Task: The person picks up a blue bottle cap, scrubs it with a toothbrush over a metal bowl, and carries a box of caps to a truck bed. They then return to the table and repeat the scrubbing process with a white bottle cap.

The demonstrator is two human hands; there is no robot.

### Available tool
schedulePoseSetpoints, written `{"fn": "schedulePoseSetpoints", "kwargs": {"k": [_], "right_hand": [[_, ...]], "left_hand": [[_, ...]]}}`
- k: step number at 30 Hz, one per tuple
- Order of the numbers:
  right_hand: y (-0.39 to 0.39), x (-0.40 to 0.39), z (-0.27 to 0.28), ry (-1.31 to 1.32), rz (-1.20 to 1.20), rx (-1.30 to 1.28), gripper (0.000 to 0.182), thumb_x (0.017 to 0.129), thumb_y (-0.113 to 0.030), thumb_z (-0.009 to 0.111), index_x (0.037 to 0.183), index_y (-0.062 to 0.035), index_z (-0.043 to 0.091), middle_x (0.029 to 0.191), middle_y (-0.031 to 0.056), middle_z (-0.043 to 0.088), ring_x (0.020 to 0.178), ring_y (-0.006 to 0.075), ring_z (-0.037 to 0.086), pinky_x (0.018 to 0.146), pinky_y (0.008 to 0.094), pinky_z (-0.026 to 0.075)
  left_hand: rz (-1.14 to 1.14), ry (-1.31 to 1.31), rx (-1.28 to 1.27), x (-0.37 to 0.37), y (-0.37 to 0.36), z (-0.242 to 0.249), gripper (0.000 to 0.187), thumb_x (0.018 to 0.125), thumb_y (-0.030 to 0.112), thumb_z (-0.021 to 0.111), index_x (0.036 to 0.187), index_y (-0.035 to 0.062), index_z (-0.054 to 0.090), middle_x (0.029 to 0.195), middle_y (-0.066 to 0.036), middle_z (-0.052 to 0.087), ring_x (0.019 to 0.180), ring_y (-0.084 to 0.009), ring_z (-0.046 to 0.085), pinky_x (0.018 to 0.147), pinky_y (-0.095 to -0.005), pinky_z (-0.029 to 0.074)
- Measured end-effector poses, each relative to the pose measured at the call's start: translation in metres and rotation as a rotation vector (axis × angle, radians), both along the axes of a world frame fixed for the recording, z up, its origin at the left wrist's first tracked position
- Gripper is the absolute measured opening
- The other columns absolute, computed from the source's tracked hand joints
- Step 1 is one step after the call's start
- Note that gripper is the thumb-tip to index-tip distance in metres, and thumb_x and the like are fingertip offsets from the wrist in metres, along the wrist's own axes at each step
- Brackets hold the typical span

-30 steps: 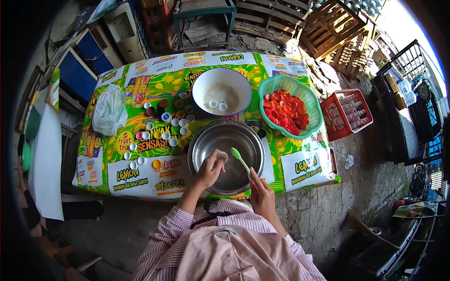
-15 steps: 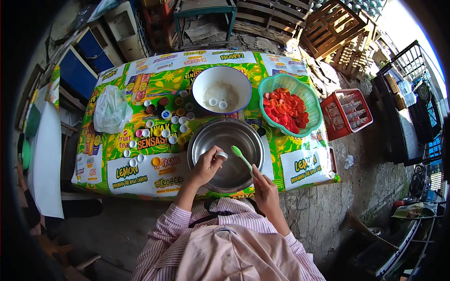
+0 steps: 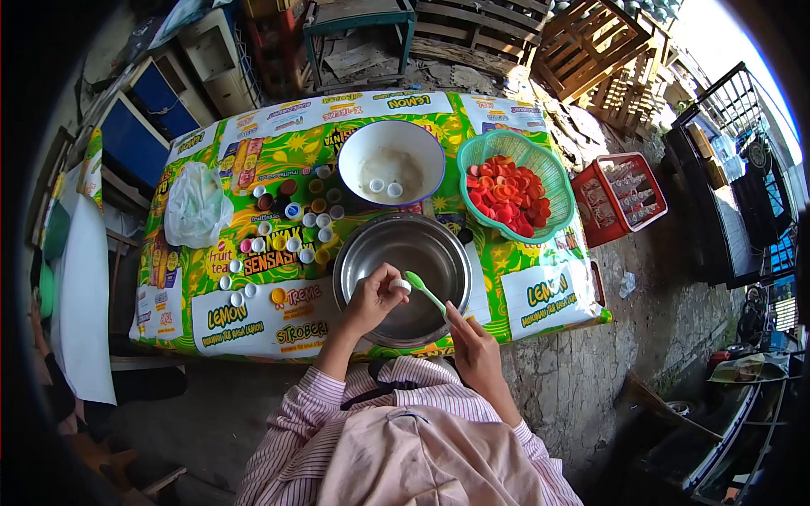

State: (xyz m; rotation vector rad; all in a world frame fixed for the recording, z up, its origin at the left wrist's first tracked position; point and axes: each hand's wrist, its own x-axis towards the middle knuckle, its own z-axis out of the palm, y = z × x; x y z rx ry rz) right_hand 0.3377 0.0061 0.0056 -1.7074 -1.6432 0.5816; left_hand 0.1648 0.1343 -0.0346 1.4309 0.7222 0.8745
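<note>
Over the steel basin (image 3: 354,244) my left hand (image 3: 374,302) is closed around a white bottle cap (image 3: 400,287), pinched between thumb and fingers. My right hand (image 3: 473,341) grips the handle of a light green toothbrush (image 3: 429,295), its head right beside the cap. Behind the basin stands a white enamel bowl (image 3: 354,169) with a blue rim, cloudy liquid and a couple of white caps inside. To the right, a green plastic basket (image 3: 553,169) holds a heap of red caps (image 3: 508,196). Several loose caps (image 3: 293,244), white, brown and yellow, lie left of the bowls.
A crumpled clear plastic bag (image 3: 196,207) rests on the table's left side. The table has a bright printed cover (image 3: 245,325). Beyond its right edge sits a red crate (image 3: 601,207) of clear-looking items. Wooden pallets (image 3: 591,51) and a green-framed stool (image 3: 359,29) stand behind.
The cap in my left hand has turned and the toothbrush head has come closer to it. My right hand has shifted slightly left and down. The whole view has moved a little.
</note>
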Motion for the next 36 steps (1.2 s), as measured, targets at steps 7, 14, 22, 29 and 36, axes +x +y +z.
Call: {"fn": "schedulePoseSetpoints", "kwargs": {"k": [7,14,22,29,36], "right_hand": [[0.003,-0.001,0.004,0.029,-0.006,0.012,0.051,0.079,-0.003,0.051,0.126,-0.0218,0.044,0.072,0.0115,0.055,0.059,0.0297,0.056,0.052,0.0383,0.044],[0.007,-0.004,-0.002,0.071,-0.008,0.035,0.05,0.08,-0.004,0.051,0.126,-0.0215,0.045,0.074,0.0134,0.056,0.059,0.0308,0.056,0.053,0.039,0.044],[0.008,-0.01,-0.003,0.079,0.033,0.051,0.051,0.079,-0.003,0.052,0.126,-0.0221,0.044,0.072,0.0117,0.055,0.058,0.0293,0.056,0.052,0.0377,0.044],[0.008,-0.011,-0.002,0.052,0.064,0.011,0.054,0.077,-0.002,0.052,0.127,-0.0216,0.043,0.071,0.0098,0.054,0.057,0.0286,0.055,0.051,0.038,0.043],[0.009,-0.007,-0.007,0.088,-0.002,0.036,0.054,0.077,0.0,0.051,0.126,-0.0194,0.044,0.073,0.0118,0.055,0.059,0.0301,0.056,0.052,0.0386,0.043]], "left_hand": [[0.071,0.256,0.178,-0.004,0.005,0.005,0.009,0.082,0.006,0.055,0.088,0.0016,0.05,0.082,-0.003,0.052,0.068,-0.0086,0.054,0.061,-0.0211,0.044],[0.015,0.072,0.008,-0.006,0.002,0.003,0.009,0.082,0.004,0.054,0.089,0.0015,0.05,0.082,-0.006,0.055,0.073,-0.0106,0.058,0.063,-0.0227,0.047],[0.079,0.201,0.11,-0.012,0.004,0.011,0.011,0.079,0.002,0.056,0.089,0.0007,0.05,0.083,-0.005,0.053,0.075,-0.0111,0.056,0.064,-0.0228,0.048],[0.06,0.218,0.17,-0.012,0.004,0.011,0.012,0.08,0.004,0.058,0.088,0.0015,0.049,0.079,-0.004,0.05,0.073,-0.0099,0.054,0.063,-0.0229,0.047],[0.046,0.198,0.15,-0.008,0.005,0.008,0.012,0.08,0.003,0.057,0.089,0.0025,0.048,0.08,-0.002,0.049,0.072,-0.0072,0.051,0.063,-0.0211,0.043]]}}
